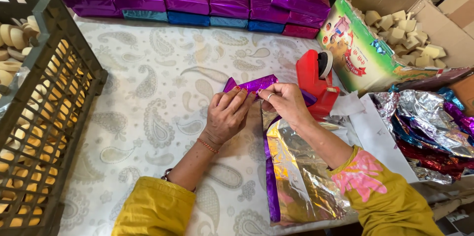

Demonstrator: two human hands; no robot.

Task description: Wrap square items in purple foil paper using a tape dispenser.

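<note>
We are looking down at two hands working over a table with a swirly patterned cloth (158,92). The left hand (228,112) is pressing its curled fingers down on a small packet in shiny purple foil (254,84), and the right hand (286,101) is pinching the same packet from the other side, so both hands are closing on it together. The packet is sitting near the middle of the table, just beside a red tape holder (316,83). Under the right arm, a stack of shiny gold foil sheets (301,171) is lying flat (with a purple edge showing along its left side). At the back of the table, a row of wrapped purple and blue boxes (197,3) is lining up side by side. On the left, a dark crate (64,92) is holding many round pale pieces. On the right, an open cardboard box (375,43) is holding pale square blocks, and a heap of crumpled coloured foil (429,132) is lying in front of it
</note>
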